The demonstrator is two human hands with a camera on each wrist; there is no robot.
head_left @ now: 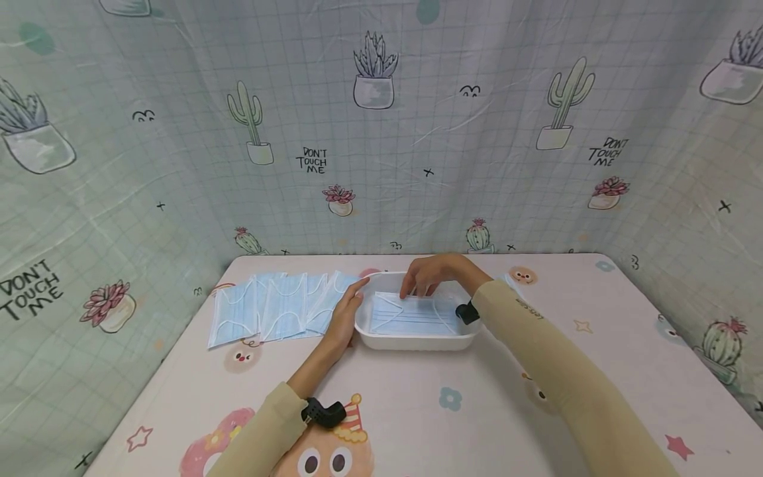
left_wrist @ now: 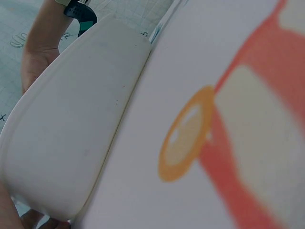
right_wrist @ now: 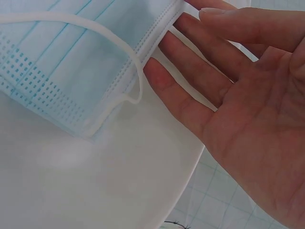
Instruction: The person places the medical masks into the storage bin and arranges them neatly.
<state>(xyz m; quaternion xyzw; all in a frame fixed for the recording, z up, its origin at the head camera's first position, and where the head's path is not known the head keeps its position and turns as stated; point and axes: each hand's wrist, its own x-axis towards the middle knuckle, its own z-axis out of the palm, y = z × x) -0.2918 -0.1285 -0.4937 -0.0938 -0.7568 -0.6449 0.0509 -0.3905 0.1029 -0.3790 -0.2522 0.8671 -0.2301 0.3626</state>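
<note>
In the head view, a white tray (head_left: 417,343) stands toward the far side of the table (head_left: 417,411), a blue mask (head_left: 414,321) lying inside it. The left hand (head_left: 342,321) rests along the tray's left side. The right hand (head_left: 435,271) reaches over the far rim, fingertips at the mask's far edge. Left of the tray, more blue masks (head_left: 286,308) overlap in a row.

In the left wrist view, fingers touch the tray's left end; whether they curl round it I cannot tell.

In the right wrist view, the right hand is loosely extended, fingertips touching the mask's edge beside a white ear loop (right_wrist: 105,33), thumb apart from the mask.
</note>
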